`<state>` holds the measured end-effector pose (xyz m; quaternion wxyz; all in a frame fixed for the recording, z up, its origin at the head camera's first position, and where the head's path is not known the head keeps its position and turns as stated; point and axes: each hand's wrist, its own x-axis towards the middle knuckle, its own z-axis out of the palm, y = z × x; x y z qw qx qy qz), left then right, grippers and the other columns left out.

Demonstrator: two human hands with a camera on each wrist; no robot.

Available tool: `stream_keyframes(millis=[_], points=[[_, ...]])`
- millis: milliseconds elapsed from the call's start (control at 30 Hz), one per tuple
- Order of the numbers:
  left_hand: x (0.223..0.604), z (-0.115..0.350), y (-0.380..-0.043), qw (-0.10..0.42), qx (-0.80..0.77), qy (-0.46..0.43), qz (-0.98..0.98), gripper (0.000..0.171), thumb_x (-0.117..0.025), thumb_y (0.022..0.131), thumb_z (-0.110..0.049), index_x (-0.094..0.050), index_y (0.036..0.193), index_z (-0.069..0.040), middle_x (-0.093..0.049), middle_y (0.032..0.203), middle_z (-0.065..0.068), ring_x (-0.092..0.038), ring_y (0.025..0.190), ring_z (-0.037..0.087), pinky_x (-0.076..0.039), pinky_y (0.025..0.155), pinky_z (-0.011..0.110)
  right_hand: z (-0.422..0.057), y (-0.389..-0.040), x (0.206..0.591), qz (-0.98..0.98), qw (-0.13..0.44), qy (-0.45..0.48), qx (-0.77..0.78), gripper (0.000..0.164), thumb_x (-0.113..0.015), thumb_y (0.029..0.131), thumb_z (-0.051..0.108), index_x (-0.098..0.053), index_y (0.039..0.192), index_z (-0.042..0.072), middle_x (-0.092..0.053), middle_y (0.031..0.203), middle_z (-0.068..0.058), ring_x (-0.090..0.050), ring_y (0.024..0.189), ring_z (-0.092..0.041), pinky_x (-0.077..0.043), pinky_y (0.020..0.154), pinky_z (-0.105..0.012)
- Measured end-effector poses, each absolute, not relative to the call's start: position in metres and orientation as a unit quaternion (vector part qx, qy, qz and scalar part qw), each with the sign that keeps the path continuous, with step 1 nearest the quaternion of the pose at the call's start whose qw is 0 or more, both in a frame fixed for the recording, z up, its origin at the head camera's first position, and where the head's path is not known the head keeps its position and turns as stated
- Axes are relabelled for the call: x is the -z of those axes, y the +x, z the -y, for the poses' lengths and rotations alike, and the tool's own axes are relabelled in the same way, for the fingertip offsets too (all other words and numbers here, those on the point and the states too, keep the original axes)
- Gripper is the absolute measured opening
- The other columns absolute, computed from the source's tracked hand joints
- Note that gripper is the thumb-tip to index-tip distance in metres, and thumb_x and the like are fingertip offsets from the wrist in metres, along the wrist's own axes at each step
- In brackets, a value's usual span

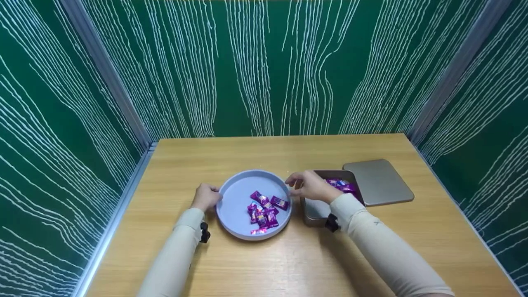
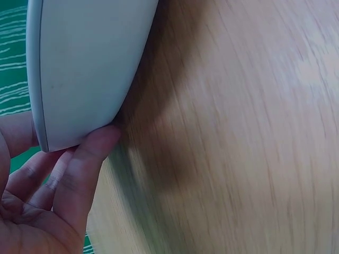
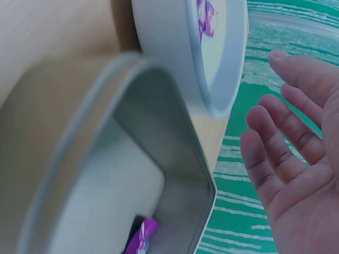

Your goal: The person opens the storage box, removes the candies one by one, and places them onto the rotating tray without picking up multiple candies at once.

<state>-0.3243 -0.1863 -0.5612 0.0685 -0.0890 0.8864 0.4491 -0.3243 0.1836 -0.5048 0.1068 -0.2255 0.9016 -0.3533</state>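
Observation:
A round pale blue-grey tray (image 1: 234, 202) with a raised rim lies on the table, several purple-wrapped candies (image 1: 268, 218) gathered on its right half. At its left side my left hand (image 1: 207, 197) pinches the rim; in the left wrist view, the fingers (image 2: 79, 180) meet the wall from both sides. My right hand (image 1: 314, 187) hovers between the tray and a metal tin (image 1: 314, 222), fingers loosely bent and nothing in them. More purple candies (image 1: 346, 188) lie at the back right of the tin. My right forearm hides part of the tin.
The tin's flat square lid (image 1: 381, 182) lies to the right of the tin, close against it. Green panels with white streaks (image 1: 284, 66) rise behind and at both sides of the wooden table (image 1: 264, 272).

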Motion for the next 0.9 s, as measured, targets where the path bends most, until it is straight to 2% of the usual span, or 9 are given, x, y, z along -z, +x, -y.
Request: stream_keyframes(millis=[67,367,567,767,900], points=[[0.561,0.187,-0.324,0.073,-0.452,-0.094,-0.884,0.036,-0.066,0.090,0.002,-0.076,0.124,0.008,-0.077,0.119,0.028,-0.073,0.088,0.023,-0.066,0.068,0.032,-0.191,-0.326,0.504,-0.905,0.109,-0.214,0.351,0.035,-0.084,0.093,0.010,-0.077,0.126,0.003,-0.077,0.115,-0.014,-0.071,0.105,-0.030,-0.065,0.088,-0.041],[0.561,0.189,-0.326,0.076,-0.449,-0.095,-0.885,0.035,-0.066,0.089,0.002,-0.077,0.121,0.009,-0.077,0.115,0.028,-0.072,0.081,0.022,-0.063,0.061,0.029,-0.217,-0.332,0.497,-0.906,0.092,-0.205,0.358,0.028,-0.082,0.095,0.008,-0.078,0.123,0.005,-0.079,0.111,-0.015,-0.071,0.097,-0.023,-0.064,0.088,-0.041],[0.563,0.189,-0.329,0.084,-0.459,-0.099,-0.879,0.035,-0.066,0.090,0.002,-0.077,0.123,0.008,-0.077,0.116,0.028,-0.074,0.082,0.023,-0.065,0.063,0.031,-0.233,-0.339,0.498,-0.905,0.091,-0.196,0.366,0.031,-0.081,0.094,0.006,-0.077,0.124,0.000,-0.079,0.117,-0.018,-0.073,0.103,-0.029,-0.064,0.093,-0.048],[0.564,0.189,-0.328,0.084,-0.461,-0.100,-0.878,0.037,-0.063,0.089,0.001,-0.077,0.123,0.008,-0.077,0.115,0.028,-0.074,0.079,0.023,-0.063,0.056,0.030,-0.250,-0.347,0.508,-0.906,0.092,-0.176,0.373,0.032,-0.081,0.093,0.003,-0.075,0.123,-0.005,-0.078,0.116,-0.024,-0.074,0.102,-0.030,-0.063,0.093,-0.047],[0.563,0.187,-0.327,0.080,-0.456,-0.100,-0.881,0.039,-0.063,0.088,0.001,-0.077,0.123,0.008,-0.078,0.113,0.027,-0.073,0.077,0.022,-0.061,0.053,0.029,-0.260,-0.351,0.515,-0.906,0.083,-0.181,0.374,0.029,-0.080,0.092,0.000,-0.075,0.120,-0.008,-0.077,0.117,-0.027,-0.075,0.103,-0.035,-0.062,0.097,-0.052]])
